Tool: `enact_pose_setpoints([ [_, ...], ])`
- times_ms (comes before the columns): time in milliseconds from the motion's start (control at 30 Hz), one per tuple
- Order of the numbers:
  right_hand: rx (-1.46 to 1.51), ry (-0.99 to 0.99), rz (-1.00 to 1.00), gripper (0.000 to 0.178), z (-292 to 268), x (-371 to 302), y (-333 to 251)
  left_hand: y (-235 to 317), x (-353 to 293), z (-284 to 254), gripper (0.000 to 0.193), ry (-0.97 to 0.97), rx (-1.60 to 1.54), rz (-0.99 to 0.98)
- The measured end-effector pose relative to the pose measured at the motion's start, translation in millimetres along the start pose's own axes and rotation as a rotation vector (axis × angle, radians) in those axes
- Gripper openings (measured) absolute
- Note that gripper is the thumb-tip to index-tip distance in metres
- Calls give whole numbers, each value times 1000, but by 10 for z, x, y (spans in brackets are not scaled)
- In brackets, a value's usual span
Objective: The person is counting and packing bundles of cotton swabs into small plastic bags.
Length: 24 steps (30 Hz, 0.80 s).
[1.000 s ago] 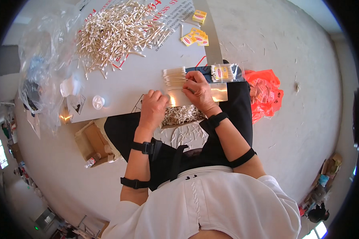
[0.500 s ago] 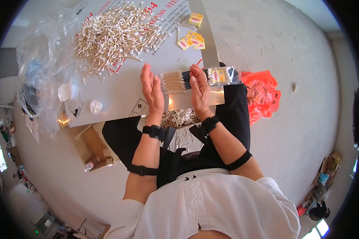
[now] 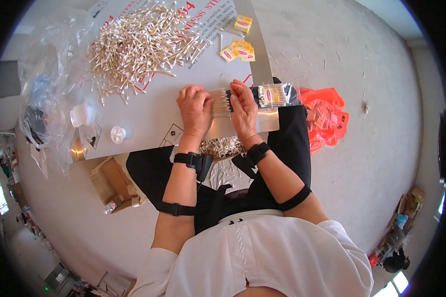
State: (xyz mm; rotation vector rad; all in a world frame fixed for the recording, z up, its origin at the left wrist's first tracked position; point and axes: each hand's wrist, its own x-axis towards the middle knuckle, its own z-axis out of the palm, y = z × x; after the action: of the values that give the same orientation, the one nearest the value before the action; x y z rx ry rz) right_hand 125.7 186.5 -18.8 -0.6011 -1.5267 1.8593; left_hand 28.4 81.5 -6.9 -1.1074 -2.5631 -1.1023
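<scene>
Curled inward and shifted toward 3 o'clock since the earlier frame, where it was held open and upright, the left hand (image 3: 195, 110) has been brought to a neat row of cotton swabs (image 3: 221, 102). That row is laid at 12 o'clock on the tabletop (image 3: 151, 115), its sticks side by side and pointing from 9 to 3. Its 9 o'clock ends are covered by the left hand's bent fingers; whether any swab is gripped there cannot be told. At its 3 o'clock ends the right hand (image 3: 244, 110) is held half open and cupped, thumb apart. With both ends flanked this way, the tips are probably being kept level.

Between 1 and 2 o'clock, a clear packet (image 3: 271, 95) of swabs with a yellow card is set by the edge, seemingly out of the hands' way. Loose swabs (image 3: 141, 49) are heaped toward 11 o'clock, perhaps to leave working room.
</scene>
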Motion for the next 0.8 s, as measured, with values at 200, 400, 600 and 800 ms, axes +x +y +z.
enact_pose_setpoints([
  [200,-73,1,-4,31,-4,-15,-11,-3,-57,37,30,57,-175,-64],
  [400,-46,18,-63,36,151,187,41,167,31,172,55,170,-760,-367],
  [600,-211,-24,-25,42,231,160,31,46,-45,264,54,119,-624,-318],
  [800,-156,-35,-44,45,18,164,170,201,-80,323,51,75,-681,-312],
])
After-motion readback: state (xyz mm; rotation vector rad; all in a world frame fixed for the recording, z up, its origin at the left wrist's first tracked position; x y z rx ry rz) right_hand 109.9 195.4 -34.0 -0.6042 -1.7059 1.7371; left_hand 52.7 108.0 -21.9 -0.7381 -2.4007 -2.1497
